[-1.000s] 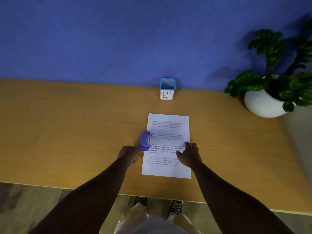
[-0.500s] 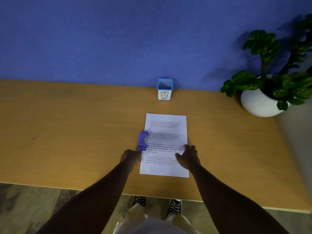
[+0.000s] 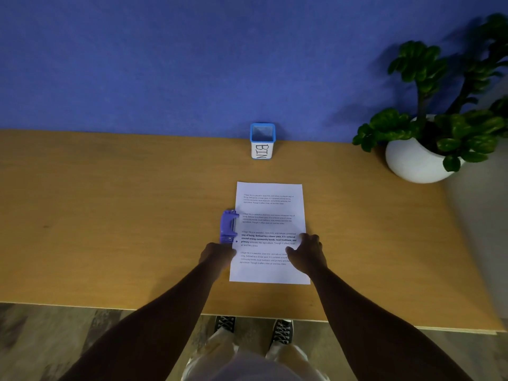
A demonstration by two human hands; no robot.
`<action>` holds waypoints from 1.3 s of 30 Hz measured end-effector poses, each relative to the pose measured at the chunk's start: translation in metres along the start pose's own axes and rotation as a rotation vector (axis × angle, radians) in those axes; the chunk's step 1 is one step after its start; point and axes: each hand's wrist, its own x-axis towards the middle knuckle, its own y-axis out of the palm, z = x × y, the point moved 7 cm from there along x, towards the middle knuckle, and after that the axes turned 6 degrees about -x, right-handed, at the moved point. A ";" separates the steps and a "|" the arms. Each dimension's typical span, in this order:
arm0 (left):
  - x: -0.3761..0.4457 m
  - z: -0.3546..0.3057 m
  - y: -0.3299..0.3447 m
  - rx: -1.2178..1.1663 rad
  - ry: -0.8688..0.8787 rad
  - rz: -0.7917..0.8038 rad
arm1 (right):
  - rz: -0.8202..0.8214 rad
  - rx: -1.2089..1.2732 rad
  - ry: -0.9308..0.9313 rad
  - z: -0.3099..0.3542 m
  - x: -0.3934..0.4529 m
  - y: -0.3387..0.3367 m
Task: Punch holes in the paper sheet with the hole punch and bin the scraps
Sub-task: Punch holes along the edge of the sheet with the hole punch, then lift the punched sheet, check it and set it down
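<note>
The hole punch (image 3: pixel 229 226) had been drawn leftward off the paper sheet (image 3: pixel 270 232), leaving one hole visible at its margin, while the left hand (image 3: pixel 217 254) was clenched just below the punch and the right hand (image 3: pixel 308 253) was pressed flat, fingers released, on the sheet.

Potted plant (image 3: pixel 428 138) at wooden table's (image 3: pixel 110 215) right end, blue wall (image 3: pixel 192 64)

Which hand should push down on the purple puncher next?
Probably the left hand: it sits right beside the hole punch on the paper's left edge. The right hand lies flat on the sheet, steadying it.
</note>
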 end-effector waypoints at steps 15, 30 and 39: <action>-0.019 -0.037 0.057 0.096 0.269 0.338 | 0.012 0.084 0.114 -0.032 0.002 -0.012; -0.027 -0.059 0.038 0.096 0.344 0.455 | -0.011 0.722 0.269 -0.040 0.016 -0.040; -0.030 -0.072 0.031 0.055 0.395 0.446 | -0.148 0.797 0.179 -0.030 0.015 -0.066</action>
